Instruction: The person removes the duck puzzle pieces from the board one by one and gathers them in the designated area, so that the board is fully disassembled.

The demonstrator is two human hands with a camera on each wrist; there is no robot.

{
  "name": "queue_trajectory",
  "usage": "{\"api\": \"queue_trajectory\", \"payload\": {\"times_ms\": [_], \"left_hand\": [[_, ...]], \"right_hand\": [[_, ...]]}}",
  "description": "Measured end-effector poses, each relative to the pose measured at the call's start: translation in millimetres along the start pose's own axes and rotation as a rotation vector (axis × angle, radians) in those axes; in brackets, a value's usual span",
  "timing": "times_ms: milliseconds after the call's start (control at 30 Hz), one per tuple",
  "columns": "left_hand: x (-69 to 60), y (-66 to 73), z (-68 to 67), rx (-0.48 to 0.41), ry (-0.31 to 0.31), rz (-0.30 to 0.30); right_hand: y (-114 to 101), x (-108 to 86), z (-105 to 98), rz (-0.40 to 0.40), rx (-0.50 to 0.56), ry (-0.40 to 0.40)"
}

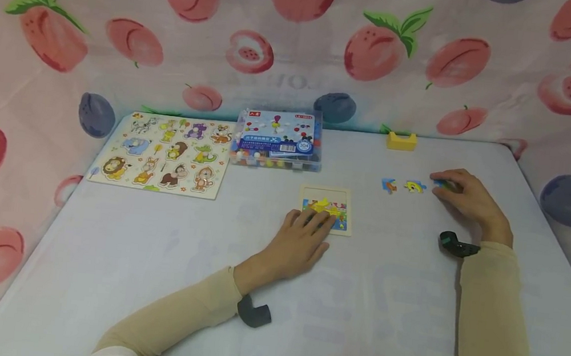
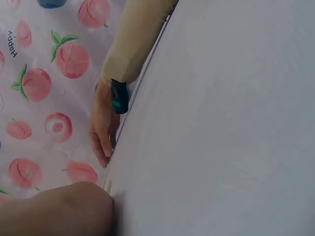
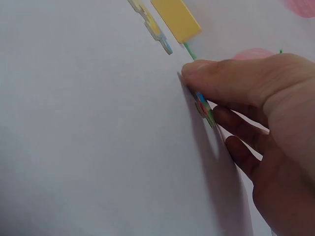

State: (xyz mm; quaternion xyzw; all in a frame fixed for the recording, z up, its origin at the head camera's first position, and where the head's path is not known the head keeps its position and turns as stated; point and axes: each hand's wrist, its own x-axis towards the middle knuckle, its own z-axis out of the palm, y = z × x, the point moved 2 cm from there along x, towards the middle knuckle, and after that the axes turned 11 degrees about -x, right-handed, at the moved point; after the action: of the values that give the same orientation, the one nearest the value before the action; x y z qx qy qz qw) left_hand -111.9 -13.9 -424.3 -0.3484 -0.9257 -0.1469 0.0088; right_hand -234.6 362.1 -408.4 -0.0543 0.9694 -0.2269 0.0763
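Observation:
My left hand (image 1: 295, 249) rests with extended fingers over the lower part of a small wooden jigsaw tray (image 1: 351, 213), partly covering the yellow, red and blue picture inside. The tray's upper strip shows bare wood. At the right, my right hand (image 1: 469, 198) pinches a jigsaw piece (image 3: 204, 109) between thumb and fingers, at the table surface. This piece shows blue, red and green. Left of that hand lie a yellow jigsaw piece (image 1: 413, 187) and a blue-and-orange jigsaw piece (image 1: 389, 185), apart from each other. The left wrist view hides the tray's picture.
Behind the pieces stands a yellow block-like holder (image 1: 401, 141). A clear plastic box (image 1: 278, 137) with a blue-and-white label sits at the back middle. Left of it lies a wooden animal puzzle board (image 1: 164, 154). Fruit-patterned cloth (image 1: 298, 47) hangs behind the white table (image 1: 380, 324).

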Motion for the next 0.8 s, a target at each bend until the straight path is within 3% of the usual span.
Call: {"api": "queue_trajectory", "payload": {"times_ms": [167,333,567,800], "left_hand": [[-2.2,3.3,0.8,0.031,0.0,-0.008],[-5.0,8.3,-2.5,0.045,-0.004,-0.007],[-8.6,11.9,-4.7,0.066,-0.033,-0.019],[-12.2,11.7,-2.1,0.048,-0.046,-0.027]], "right_hand": [[-4.5,4.8,2.5,0.065,0.012,0.06],[-24.4,5.5,2.4,0.028,0.045,0.111],[-64.9,11.6,12.5,-0.155,0.077,0.103],[-104.9,17.7,30.1,-0.366,0.082,0.036]]}}
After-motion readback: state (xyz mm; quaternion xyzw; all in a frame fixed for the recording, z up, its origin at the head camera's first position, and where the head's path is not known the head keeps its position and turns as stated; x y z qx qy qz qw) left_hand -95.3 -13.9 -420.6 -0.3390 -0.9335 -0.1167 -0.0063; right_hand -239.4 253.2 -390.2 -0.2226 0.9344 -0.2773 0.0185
